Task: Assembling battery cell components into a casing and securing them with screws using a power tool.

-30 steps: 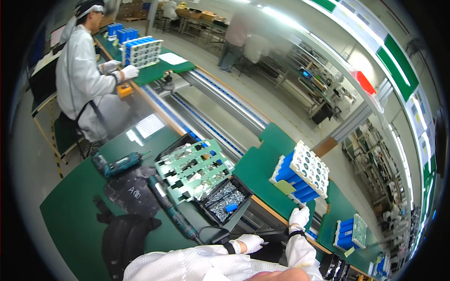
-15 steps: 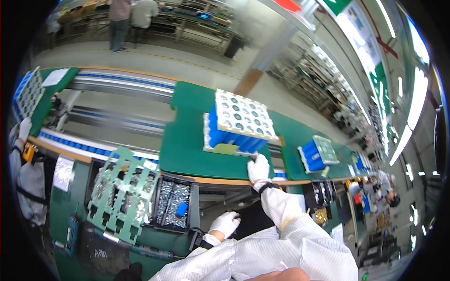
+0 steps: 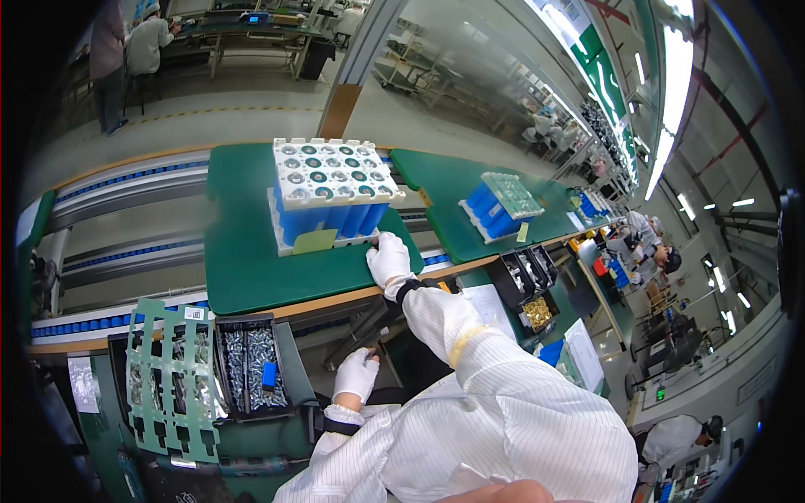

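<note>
My right hand [image 3: 389, 261], in a white glove, is at the near right corner of a battery pack [image 3: 329, 220], its fingers bent against the white lower frame. The pack has blue cylindrical cells between two white plastic holders, with round cell ends showing on top. A pale yellow-green slip [image 3: 315, 241] hangs on its near side. Under the pack lies a green board [image 3: 239, 281] on the conveyor. Lower down, close to my body, my left hand [image 3: 355, 376] is gloved too, its fingers curled and nothing visible in them.
Left of my left hand stands a black bin [image 3: 251, 369] of screws holding a small blue block [image 3: 269, 375]. A green slotted plate [image 3: 172, 381] lies over another bin. Further right are a second pack [image 3: 503, 208], parts bins [image 3: 521, 277] and papers [image 3: 583, 356]. Several people work beyond.
The view has swung to the right, so the bench things appear further left. My right hand stays at the pack's corner. My left hand remains low with curled fingers.
</note>
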Available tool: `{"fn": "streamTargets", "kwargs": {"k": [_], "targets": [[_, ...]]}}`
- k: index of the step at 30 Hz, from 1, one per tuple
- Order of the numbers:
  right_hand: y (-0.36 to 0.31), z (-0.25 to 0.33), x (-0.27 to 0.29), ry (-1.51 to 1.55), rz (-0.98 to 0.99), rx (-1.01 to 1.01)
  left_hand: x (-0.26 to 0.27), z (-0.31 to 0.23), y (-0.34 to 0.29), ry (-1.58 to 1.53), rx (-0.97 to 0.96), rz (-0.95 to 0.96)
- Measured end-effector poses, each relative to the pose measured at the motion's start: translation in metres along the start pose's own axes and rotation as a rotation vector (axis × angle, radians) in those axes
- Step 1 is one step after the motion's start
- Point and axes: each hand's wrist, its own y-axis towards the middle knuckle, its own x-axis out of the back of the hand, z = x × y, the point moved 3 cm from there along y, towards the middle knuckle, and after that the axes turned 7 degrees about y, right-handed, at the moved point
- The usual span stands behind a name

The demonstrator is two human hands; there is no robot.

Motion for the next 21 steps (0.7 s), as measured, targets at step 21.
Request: {"fn": "streamTargets", "kwargs": {"k": [21], "targets": [[0.01,-0.023,0.008,0.233,-0.155,-0.252,-0.02,-0.025,-0.001,0.339,-0.154,0.114]]}}
